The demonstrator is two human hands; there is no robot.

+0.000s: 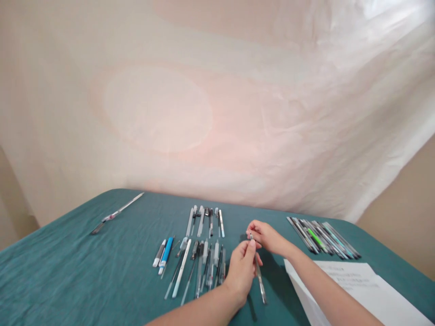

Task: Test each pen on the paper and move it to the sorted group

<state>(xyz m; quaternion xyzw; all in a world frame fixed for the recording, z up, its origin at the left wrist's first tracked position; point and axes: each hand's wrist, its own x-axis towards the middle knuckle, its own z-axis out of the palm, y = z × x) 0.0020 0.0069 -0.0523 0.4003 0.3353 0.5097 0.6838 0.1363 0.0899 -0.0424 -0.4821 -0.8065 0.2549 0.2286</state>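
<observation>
My left hand (243, 267) is closed around the barrel of a clear pen (260, 283), which slants down toward me over the table. At the pen's upper end, my right hand (265, 235) pinches its tip; whether a separate small part sits between those fingers is too small to tell. Left of my hands lie pen parts (204, 267) in a loose row: clear barrels, caps and thin refills. A shorter row of barrels and caps (204, 222) lies behind them.
A blue pen (166, 256) and a white-and-grey one (159, 253) lie left of the parts. At right is a row of pens (322, 237), one bright green. Written paper (356, 290) lies under my right forearm. A long pen-like item (117, 213) rests far left on the green tablecloth (68, 262).
</observation>
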